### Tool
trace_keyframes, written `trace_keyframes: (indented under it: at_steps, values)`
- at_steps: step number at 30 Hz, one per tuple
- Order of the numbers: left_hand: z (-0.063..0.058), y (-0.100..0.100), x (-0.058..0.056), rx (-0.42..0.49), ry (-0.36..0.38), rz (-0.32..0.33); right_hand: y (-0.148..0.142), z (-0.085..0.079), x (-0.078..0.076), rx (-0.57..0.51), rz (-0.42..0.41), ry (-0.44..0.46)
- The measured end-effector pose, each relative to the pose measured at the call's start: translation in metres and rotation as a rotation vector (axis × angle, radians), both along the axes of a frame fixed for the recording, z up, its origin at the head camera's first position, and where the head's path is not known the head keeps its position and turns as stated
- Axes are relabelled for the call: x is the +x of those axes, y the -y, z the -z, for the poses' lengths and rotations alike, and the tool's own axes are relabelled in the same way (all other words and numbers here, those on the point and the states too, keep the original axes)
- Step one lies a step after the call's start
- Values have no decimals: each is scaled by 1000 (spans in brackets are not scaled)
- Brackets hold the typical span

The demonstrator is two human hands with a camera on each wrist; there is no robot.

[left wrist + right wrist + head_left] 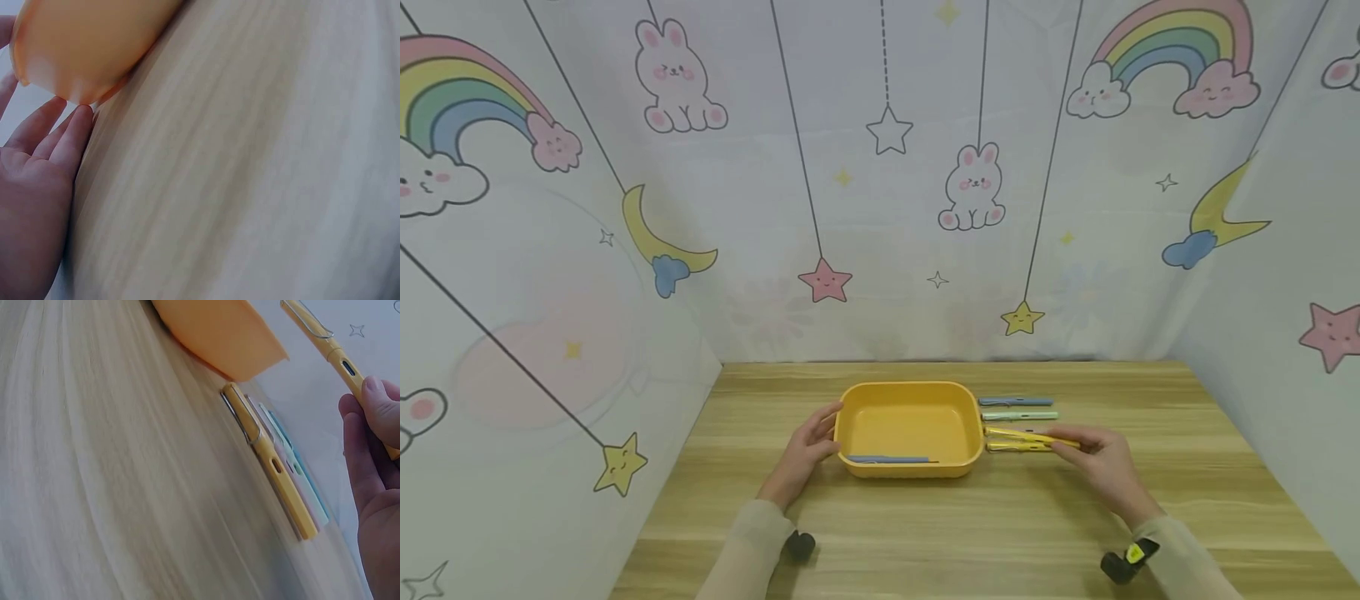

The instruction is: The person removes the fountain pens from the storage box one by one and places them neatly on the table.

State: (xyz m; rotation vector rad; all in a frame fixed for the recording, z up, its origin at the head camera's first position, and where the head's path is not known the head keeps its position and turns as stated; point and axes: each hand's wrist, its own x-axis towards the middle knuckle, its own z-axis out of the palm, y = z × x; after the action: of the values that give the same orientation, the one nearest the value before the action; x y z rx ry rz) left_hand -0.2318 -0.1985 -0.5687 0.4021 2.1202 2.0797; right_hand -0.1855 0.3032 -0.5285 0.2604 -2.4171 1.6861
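Observation:
My right hand (1097, 462) pinches a yellow pen (319, 337) between thumb and fingers, raised above the table at the tray's right side. Below it another yellow pen (275, 462) lies on the table. Beside that one are a pale pink pen (306, 494), a light green pen (1022, 416) and a blue pen (1018, 402), roughly parallel. Fairly straight fingers of my left hand (801, 458) touch the left end of the yellow tray (910, 470). Inside the tray, along its near wall, lies a blue pen (887, 459).
The wood-grain table (910, 533) carries the tray and pens. A white cloth backdrop (895, 317) with printed rainbows, bunnies and stars stands behind the table and along both sides.

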Motion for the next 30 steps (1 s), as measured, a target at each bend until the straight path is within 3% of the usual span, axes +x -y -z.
trace_keyframes:
  at_steps: [7,17,30]
  values:
    - [0,0,0,3,-12,0,-12,6,7,25,44,-19]
    - [0,-2,-1,1,-6,-18,-23,19,13,28,54,79]
    - [0,-2,0,-7,-1,-19,-18,41,12,151,53,-7]
